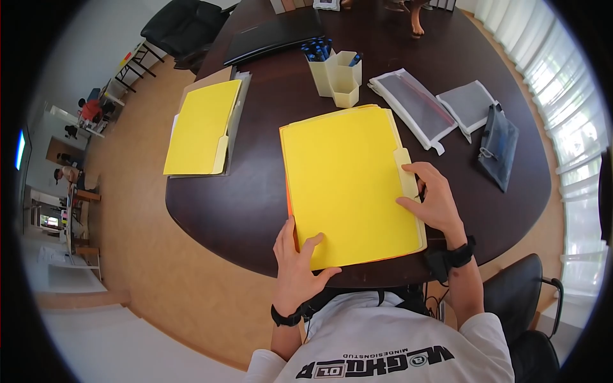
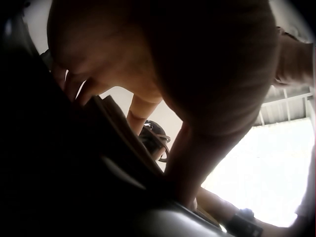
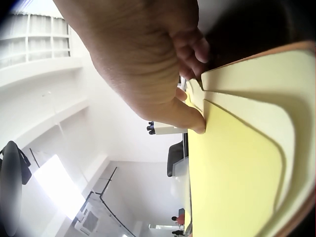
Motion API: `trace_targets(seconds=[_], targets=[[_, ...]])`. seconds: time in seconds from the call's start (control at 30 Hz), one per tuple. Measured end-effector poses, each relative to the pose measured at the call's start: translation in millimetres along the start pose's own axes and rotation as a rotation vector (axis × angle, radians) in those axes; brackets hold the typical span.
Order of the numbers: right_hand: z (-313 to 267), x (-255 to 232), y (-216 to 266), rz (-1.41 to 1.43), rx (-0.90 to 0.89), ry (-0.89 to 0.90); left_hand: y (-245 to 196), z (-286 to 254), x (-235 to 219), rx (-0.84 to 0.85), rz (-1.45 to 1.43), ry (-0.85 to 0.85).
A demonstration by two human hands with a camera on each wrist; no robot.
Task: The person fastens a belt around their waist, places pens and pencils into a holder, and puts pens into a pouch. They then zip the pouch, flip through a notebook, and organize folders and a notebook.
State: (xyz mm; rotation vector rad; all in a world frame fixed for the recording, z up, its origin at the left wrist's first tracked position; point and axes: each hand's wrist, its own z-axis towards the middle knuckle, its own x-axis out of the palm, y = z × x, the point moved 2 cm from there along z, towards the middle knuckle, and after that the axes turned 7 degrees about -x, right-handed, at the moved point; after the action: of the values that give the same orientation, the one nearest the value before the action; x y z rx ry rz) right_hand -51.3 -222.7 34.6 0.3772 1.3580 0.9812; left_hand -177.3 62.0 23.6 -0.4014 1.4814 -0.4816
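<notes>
A stack of folders lies in front of me on the dark table, with a yellow file folder [image 1: 348,185] on top and cream and orange edges showing beneath. My left hand [image 1: 295,265] is at its near left corner, fingers extended along the left edge and thumb by the near edge. My right hand [image 1: 435,199] holds the right edge beside the cream tab [image 1: 405,167]. In the right wrist view its thumb [image 3: 195,122] rests on the top folder, while other fingers curl at the edge. The left wrist view is dark, with the left hand [image 2: 163,64] over the stack's edge.
Another folder stack [image 1: 203,131] lies at the left. Behind the near stack stand cream pen holders [image 1: 345,86] with blue pens. Mesh zip pouches [image 1: 415,105] and a dark pouch [image 1: 500,150] lie at the right. A black laptop [image 1: 274,38] is farther back.
</notes>
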Motion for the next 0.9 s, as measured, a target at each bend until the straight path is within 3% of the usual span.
trace_targets(seconds=[0.33,0.5,0.6,0.7,0.87,0.9], targets=[[-1.0,5.5,-12.4,0.039,-0.004,-0.094,0.2,0.2,1.0,-0.018,-0.076,-0.035],[0.5,12.0,-21.3,0.117,0.052,-0.147,15.1,7.1,-30.7,-0.015,-0.120,0.026],[2.9,14.7,-29.1,0.131,0.060,-0.162,60.9,36.6,-70.0,-0.042,-0.297,-0.004],[5.2,17.6,-35.5,0.153,0.062,-0.171,109.9,81.0,-115.3,-0.100,-0.246,-0.258],[6.1,21.8,-51.1,0.124,0.010,-0.206,259.1,166.9,-150.3,-0.356,0.006,-0.742],[6.5,22.6,-50.6,0.114,-0.001,-0.227,284.9,176.1,-153.1,-0.438,0.023,-0.740]])
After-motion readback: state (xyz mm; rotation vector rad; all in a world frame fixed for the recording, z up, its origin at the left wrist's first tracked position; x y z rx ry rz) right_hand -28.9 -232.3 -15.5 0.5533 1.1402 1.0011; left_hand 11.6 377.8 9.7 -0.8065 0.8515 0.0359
